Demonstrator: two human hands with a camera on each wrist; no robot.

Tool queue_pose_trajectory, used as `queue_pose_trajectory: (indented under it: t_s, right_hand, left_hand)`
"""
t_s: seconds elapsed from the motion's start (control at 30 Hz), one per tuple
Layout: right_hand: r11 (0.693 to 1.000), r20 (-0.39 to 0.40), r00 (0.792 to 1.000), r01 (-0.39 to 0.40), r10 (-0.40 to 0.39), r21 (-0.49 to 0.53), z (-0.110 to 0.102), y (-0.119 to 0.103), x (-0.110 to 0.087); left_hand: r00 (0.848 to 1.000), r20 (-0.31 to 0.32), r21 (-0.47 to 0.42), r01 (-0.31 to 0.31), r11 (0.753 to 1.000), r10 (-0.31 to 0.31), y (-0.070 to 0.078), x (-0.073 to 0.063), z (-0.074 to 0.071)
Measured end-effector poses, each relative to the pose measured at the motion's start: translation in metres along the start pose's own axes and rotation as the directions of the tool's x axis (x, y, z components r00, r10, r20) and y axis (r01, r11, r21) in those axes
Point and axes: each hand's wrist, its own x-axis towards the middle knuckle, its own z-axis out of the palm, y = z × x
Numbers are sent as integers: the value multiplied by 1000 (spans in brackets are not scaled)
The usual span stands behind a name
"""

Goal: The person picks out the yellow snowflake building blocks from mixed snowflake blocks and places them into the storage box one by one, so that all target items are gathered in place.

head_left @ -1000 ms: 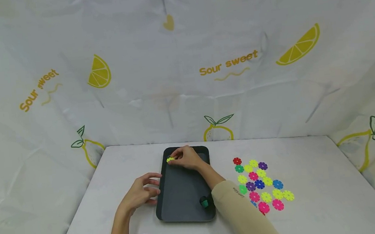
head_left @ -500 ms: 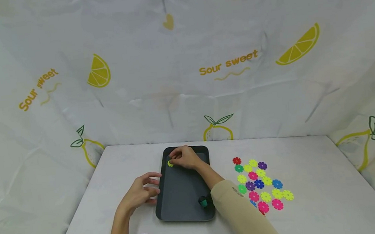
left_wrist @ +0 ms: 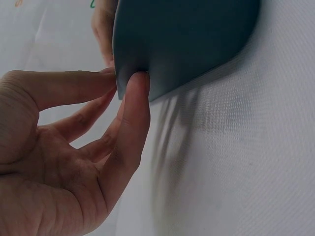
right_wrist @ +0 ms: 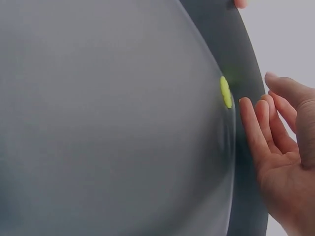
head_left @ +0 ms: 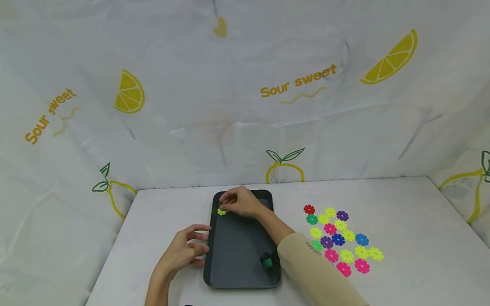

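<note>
A dark grey tray (head_left: 240, 252) lies on the white table. My left hand (head_left: 179, 250) is at its left side; in the left wrist view, its fingers (left_wrist: 137, 98) and thumb pinch the tray's rim. Over the far left corner is my right hand (head_left: 243, 203), its fingers loosely bent. Beside its fingertips a yellow flower-shaped disc (head_left: 221, 212) with a notched edge lies in the tray. Seen from the right wrist, the disc sits by the inner wall, and a small gap parts it from the nearest fingertip.
Several notched flower discs in red, green, yellow, purple, pink and blue, such as a pink disc (head_left: 362, 266), are spread right of the tray. A white curtain (head_left: 204, 102) with lemon prints hangs behind the table (head_left: 412, 235).
One second ago my right fingers pinched the yellow disc near the tray's far left corner. Now the disc lies in the tray, apart from the fingers. My left hand has stayed put.
</note>
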Motion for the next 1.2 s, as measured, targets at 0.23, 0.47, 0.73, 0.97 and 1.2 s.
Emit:
queue_pose_trajectory:
  t_s: [0.23,0.47,0.73,0.97,1.2]
  right_hand:
    - [1000,16,1000,19,-19,19,-11,-6,-4]
    - [998,32,998,60,-60,13,-28,-8,-12]
    - [997,-1,997,78,-78,13,-49,-12,-23]
    - [996,-39,995,88,-89,-16,-77,-12,-39]
    - [994,-72,993,94,-97,-47,-116,0,-65]
  left_hand:
    - [1000,-20,-3,18,1000,-18,1,2,1]
    - [999,-27,3,18,1000,-18,0,2,1]
    - [1000,-21,0,10,1000,-10,-1,1,1]
    - [1000,-23,2,-8,1000,8,-2,0,1]
    - [1000,-29,-6,11,1000,-11,-1,0,1]
